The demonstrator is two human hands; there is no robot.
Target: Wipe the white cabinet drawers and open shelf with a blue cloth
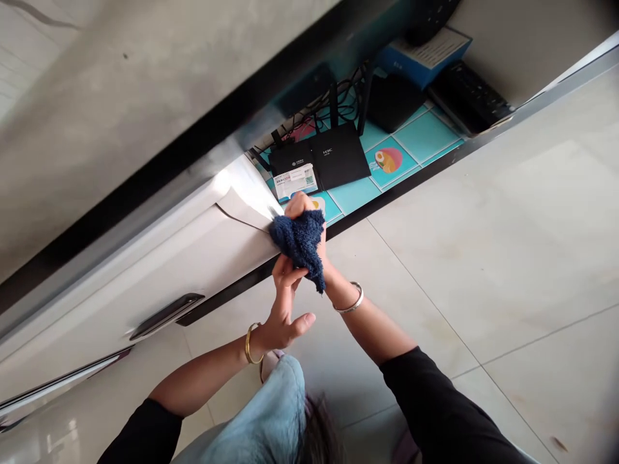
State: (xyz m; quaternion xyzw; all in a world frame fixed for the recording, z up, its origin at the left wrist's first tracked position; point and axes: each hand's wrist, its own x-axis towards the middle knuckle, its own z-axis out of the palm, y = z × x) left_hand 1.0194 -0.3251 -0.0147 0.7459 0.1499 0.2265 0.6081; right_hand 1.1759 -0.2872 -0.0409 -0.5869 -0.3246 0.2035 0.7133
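One blue cloth (298, 240), touched by the loosely spread left hand (279, 320), is draped at centre over the right hand (298, 203), whose grip cannot be told. Two bracelets (248, 348) are worn.

Shelf (353, 196) front open — white drawer (217, 251) blocks left.

The forearms (374, 319) angle inward. The left hand (283, 312) is open, thumb (304, 324) spread from bent fingers (290, 276); the right hand (298, 204), farther forward, is partly hidden.
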